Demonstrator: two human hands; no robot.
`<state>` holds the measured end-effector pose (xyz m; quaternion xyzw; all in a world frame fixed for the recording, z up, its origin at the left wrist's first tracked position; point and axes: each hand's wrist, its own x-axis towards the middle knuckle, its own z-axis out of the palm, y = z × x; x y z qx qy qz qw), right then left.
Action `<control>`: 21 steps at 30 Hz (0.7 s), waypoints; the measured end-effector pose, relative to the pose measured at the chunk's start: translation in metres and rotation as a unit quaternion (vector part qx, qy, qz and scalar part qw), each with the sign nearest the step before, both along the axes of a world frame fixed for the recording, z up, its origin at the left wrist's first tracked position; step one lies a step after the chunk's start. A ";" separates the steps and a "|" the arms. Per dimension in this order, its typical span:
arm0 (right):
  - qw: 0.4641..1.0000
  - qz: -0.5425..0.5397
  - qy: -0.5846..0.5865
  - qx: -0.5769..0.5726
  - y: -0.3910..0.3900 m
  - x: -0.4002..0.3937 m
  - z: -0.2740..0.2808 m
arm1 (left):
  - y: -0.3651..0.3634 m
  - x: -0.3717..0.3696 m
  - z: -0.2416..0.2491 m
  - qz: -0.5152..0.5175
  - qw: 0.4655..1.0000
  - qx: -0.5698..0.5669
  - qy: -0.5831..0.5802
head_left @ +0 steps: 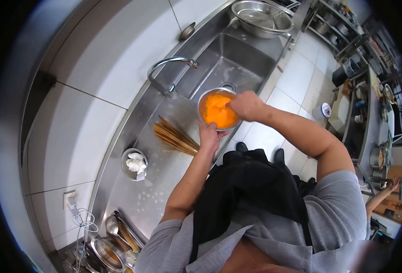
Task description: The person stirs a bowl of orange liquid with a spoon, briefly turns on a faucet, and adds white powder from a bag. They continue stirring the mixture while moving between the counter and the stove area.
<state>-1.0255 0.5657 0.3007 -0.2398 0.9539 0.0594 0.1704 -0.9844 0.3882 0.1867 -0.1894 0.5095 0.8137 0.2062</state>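
Observation:
My left hand [211, 135] grips the near rim of a round metal bowl [202, 105], thumb over the edge and fingers around the outside. Inside lies a bright orange, thick, lumpy mixture [218, 113]. My right hand [247, 106] is closed in a fist at the bowl's right side, over the mixture; whatever it holds is hidden by the fingers. A fanned bundle of thin wooden sticks [173, 135] lies on the steel counter [164, 177] beside my left wrist. Farther left stands a small metal bowl [126, 169] with white, soft-looking pieces [136, 163].
Beyond the bowl are a faucet [173, 60], a sink basin [246, 54] and large metal bowls [264, 25]. Ladles [112, 224] and a pot [105, 255] sit at lower left, near a plugged-in cable [86, 219]. Another person's arm [383, 194] shows at right by shelving.

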 end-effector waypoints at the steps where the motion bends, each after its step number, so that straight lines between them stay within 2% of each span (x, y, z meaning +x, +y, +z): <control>1: 0.999 0.027 -0.022 -0.028 -0.001 0.003 0.002 | -0.003 0.000 0.000 0.000 1.000 -0.002 0.001; 4: 0.998 -0.013 -0.039 -0.044 0.031 -0.024 -0.007 | -0.008 -0.005 -0.010 0.008 1.000 -0.008 -0.026; 7: 0.997 -0.070 0.016 0.008 0.009 -0.051 -0.025 | 0.000 -0.032 -0.022 0.033 0.999 0.004 -0.004; 9: 0.998 -0.057 0.022 0.010 -0.007 -0.049 -0.016 | -0.006 -0.060 -0.030 0.058 0.998 0.020 -0.007; 11: 0.992 -0.062 -0.004 -0.105 0.001 -0.060 -0.022 | -0.021 -0.083 -0.033 0.051 0.999 0.016 0.001; 12: 0.996 -0.070 -0.016 -0.049 0.008 -0.073 -0.006 | -0.022 -0.090 -0.029 0.045 0.999 0.018 0.007; 13: 0.996 -0.070 -0.017 -0.048 0.006 -0.085 -0.004 | -0.018 -0.093 -0.026 0.045 0.999 0.018 0.006; 15: 0.988 -0.142 0.058 -0.024 -0.003 -0.105 -0.002 | -0.008 -0.099 -0.004 0.055 0.997 -0.018 0.041; 16: 0.988 -0.142 0.061 -0.024 -0.006 -0.103 -0.004 | -0.007 -0.108 -0.005 0.055 0.997 -0.017 0.044; 18: 0.990 -0.068 0.045 -0.116 -0.015 -0.096 -0.014 | -0.013 -0.126 -0.010 0.061 0.995 0.020 0.069; 21: 0.995 -0.036 0.044 -0.085 0.009 -0.126 -0.002 | -0.021 -0.137 -0.008 0.082 0.993 0.005 0.082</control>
